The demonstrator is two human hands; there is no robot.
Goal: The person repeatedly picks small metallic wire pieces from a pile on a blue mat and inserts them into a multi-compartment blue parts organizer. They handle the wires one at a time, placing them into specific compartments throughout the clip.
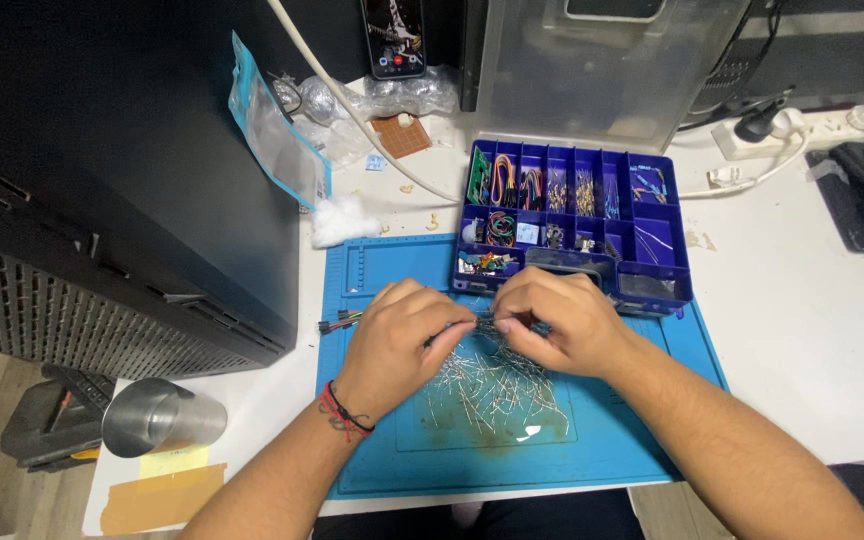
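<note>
Left hand: the left hand [402,335] sits at the centre of the blue mat [642,440], fingers curled in, its grip narrow and pinched on a small bundle of thin metal leads [487,325] at its 3 o'clock side.
Right hand: the right hand [562,325] meets the left from 3 o'clock, fingers bent, its grip also pinched narrow on the same bundle of leads; the two sets of fingertips nearly touch.
Loose leads: a scattered heap of thin wire pieces [492,390] lies on the mat at 6 o'clock of both hands, just below them.
Jumper wires: a few coloured jumper wires [340,322] lie at 9 o'clock of the left hand, at the mat's left edge.
Parts box: a purple compartment box [662,275] stands at 12 o'clock of the hands, its near edge on the mat, its clear lid [592,70] raised behind; the compartments hold coiled wires and small parts.
Wristband: a red and black band [344,412] circles the left wrist.
Metal cup: a steel tumbler [162,415] lies on its side at 8 o'clock, near the surface's [792,260] left edge.
Cotton wad: a white tuft [344,218] rests at 11 o'clock, beside a clear bag with blue trim [277,125].
Power strip: a white strip [802,130] sits at 2 o'clock, well apart from the hands.
Phone: a phone [394,38] stands at 12 o'clock, far back.
</note>
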